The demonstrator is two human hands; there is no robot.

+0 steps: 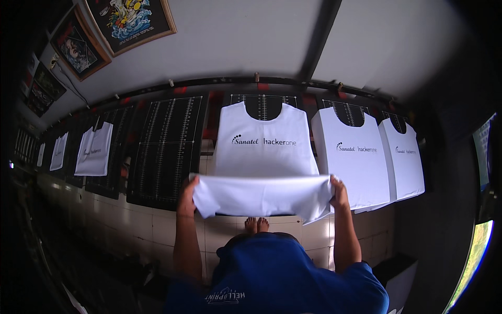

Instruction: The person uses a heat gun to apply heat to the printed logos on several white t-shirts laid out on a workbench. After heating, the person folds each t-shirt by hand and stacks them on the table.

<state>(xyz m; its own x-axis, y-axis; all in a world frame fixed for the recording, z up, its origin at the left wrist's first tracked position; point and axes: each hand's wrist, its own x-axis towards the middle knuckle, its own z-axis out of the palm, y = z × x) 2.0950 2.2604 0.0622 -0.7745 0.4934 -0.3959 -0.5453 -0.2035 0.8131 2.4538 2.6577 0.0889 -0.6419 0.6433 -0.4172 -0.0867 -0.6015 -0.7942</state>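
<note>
The left hand [186, 199] was closed, thumb uppermost, on the left end of a raised band of white cloth [264, 194]; its fingers were partly hidden by the fabric. The right hand [340, 194] was clamped in the same way on the right end, thumb on the cloth and fingers curled beneath. The two hands stood well apart, with the band stretched between them, its far edge nearly straight and its near edge drooping at both ends.

The band lay across the near part of a white fabric shirt with dark printing across the chest [264, 159], in the middle of the scene. The shirt lay on a flat black board with white ruled markings [263, 108], which showed through the neck opening. Its scooped neckline pointed to the far side, its long axis ran from near to far, and its printing stood upright as seen from the person's side. Whether the band was the shirt's own hem could not be told.

To the right, just beside it, was a second white printed shirt [353, 175]; to the left, a black rectangular board with a white grid [163, 157].
</note>
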